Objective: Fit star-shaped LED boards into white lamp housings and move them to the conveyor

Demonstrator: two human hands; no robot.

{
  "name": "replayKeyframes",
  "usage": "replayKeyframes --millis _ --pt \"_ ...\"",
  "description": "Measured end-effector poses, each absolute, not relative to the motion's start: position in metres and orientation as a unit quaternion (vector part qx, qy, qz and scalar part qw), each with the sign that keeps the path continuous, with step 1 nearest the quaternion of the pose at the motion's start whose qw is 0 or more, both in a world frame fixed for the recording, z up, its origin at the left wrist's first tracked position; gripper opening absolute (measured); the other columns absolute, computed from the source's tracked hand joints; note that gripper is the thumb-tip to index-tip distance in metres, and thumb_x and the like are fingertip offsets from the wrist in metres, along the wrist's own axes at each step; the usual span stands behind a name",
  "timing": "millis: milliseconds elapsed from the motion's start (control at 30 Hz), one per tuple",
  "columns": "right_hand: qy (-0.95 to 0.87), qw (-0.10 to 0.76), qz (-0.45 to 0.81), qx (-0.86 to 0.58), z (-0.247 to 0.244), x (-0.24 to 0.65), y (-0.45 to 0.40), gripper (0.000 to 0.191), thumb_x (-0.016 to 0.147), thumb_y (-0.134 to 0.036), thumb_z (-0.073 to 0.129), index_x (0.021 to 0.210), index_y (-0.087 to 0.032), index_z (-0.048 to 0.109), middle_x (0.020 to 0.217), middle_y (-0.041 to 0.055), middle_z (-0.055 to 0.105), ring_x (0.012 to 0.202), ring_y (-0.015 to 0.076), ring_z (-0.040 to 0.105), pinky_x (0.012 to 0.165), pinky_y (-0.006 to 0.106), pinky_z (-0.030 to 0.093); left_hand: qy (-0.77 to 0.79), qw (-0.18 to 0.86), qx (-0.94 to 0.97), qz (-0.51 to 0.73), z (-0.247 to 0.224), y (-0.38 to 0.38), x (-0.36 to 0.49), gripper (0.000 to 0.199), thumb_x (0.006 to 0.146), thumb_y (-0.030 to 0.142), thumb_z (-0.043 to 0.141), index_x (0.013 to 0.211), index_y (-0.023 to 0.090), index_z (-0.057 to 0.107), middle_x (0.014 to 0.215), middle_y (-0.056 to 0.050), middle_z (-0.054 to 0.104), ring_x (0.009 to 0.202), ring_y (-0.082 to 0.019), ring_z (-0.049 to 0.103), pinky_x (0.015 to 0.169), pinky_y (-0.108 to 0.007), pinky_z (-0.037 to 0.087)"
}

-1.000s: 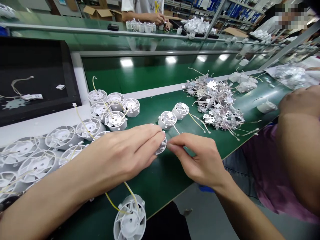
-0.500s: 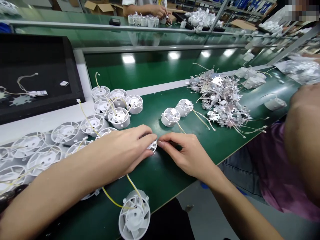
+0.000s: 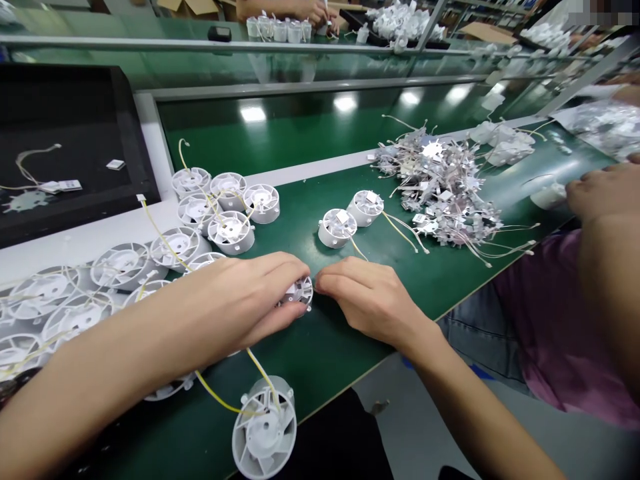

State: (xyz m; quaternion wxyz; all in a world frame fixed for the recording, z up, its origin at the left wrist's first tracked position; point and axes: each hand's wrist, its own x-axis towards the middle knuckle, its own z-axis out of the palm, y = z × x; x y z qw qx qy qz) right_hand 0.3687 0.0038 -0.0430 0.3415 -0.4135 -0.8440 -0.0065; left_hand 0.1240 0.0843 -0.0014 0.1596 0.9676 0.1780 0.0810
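fan housing (image 3: 299,292) sits gripped in the left hand (image 3: 235,300). right hand (image 3: 373,300) lies half-curled and open just beside the housing.

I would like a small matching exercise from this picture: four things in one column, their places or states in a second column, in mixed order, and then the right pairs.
Things
1. Left hand
2. Right hand
3. Tangled pile of star-shaped metal plates with wires
4. Black tray

Places or states
A. Far left, beyond the white housings
B. Curled over a small white plastic housing
C. On the green mat, right of two wired housings
D. Resting on the mat, fingertips beside that housing

Pairs: 1-B, 2-D, 3-C, 4-A
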Motion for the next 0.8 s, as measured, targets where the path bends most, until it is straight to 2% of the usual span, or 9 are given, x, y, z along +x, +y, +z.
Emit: replayKeyframes --millis 133,200,300,433,533,667,800 --pt "-0.875 0.321 -0.048 -0.359 -0.040 0.375 0.007 0.034 0.106 0.001 0.046 0.101 -0.014 0.076 0.093 0.0087 0.083 0.073 0.0185 0.069 0.068 0.031 0.053 0.180 0.179 0.963 0.087 0.001 0.083 0.124 0.036 0.121 0.043 0.030 0.126 0.026 0.061 0.109 -0.002 0.076 0.080 -0.021 0.077 0.065 -0.032 0.056" --pt "-0.859 0.336 0.024 -0.385 -0.036 0.374 0.006 0.028 0.107 -0.002 0.051 0.100 -0.014 0.075 0.091 0.0076 0.081 0.076 0.0178 0.070 0.070 0.030 0.054 0.157 0.148 0.972 0.095 0.003 0.082 0.126 0.039 0.122 0.041 0.027 0.128 0.023 0.061 0.116 -0.005 0.077 0.084 -0.021 0.078 0.067 -0.032 0.059" --pt "-0.805 0.340 0.155 -0.460 -0.031 0.369 0.002 0.016 0.106 -0.011 0.063 0.096 -0.017 0.074 0.087 0.0031 0.079 0.075 0.0152 0.070 0.071 0.026 0.053 0.097 0.043 0.986 0.128 0.006 0.083 0.128 0.042 0.122 0.030 0.023 0.124 0.016 0.063 0.123 -0.011 0.077 0.088 -0.022 0.080 0.063 -0.032 0.061" --pt "-0.758 0.336 0.219 -0.514 -0.027 0.358 -0.007 0.014 0.106 -0.015 0.064 0.097 -0.019 0.074 0.088 0.0010 0.079 0.074 0.0147 0.070 0.070 0.026 0.051 0.055 -0.030 0.991 0.122 0.009 0.086 0.126 0.037 0.120 0.018 0.026 0.127 0.012 0.062 0.131 -0.016 0.074 0.103 -0.026 0.080 0.061 -0.032 0.062" --pt "-0.743 0.344 0.221 -0.530 -0.025 0.352 -0.010 0.018 0.106 -0.014 0.061 0.096 -0.018 0.075 0.087 0.0021 0.079 0.076 0.0155 0.070 0.070 0.027 0.050 0.051 -0.037 0.991 0.118 0.012 0.087 0.124 0.038 0.117 0.013 0.026 0.128 0.011 0.062 0.134 -0.017 0.073 0.108 -0.028 0.078 0.067 -0.033 0.064" --pt "-0.694 0.337 0.283 -0.569 -0.019 0.346 -0.010 0.021 0.104 -0.015 0.062 0.087 -0.019 0.073 0.078 -0.0013 0.077 0.066 0.0131 0.063 0.062 0.026 0.044 0.058 -0.030 0.991 0.121 0.014 0.087 0.124 0.042 0.116 0.010 0.023 0.128 0.014 0.063 0.133 -0.014 0.073 0.110 -0.026 0.077 0.073 -0.032 0.064" --pt "-0.667 0.317 0.313 -0.597 -0.015 0.344 -0.008 0.023 0.104 -0.017 0.062 0.084 -0.020 0.073 0.073 -0.0025 0.074 0.060 0.0126 0.057 0.059 0.027 0.039 0.055 -0.034 0.991 0.120 0.013 0.087 0.124 0.040 0.117 0.013 0.025 0.128 0.011 0.064 0.135 -0.017 0.072 0.110 -0.028 0.077 0.072 -0.033 0.064"
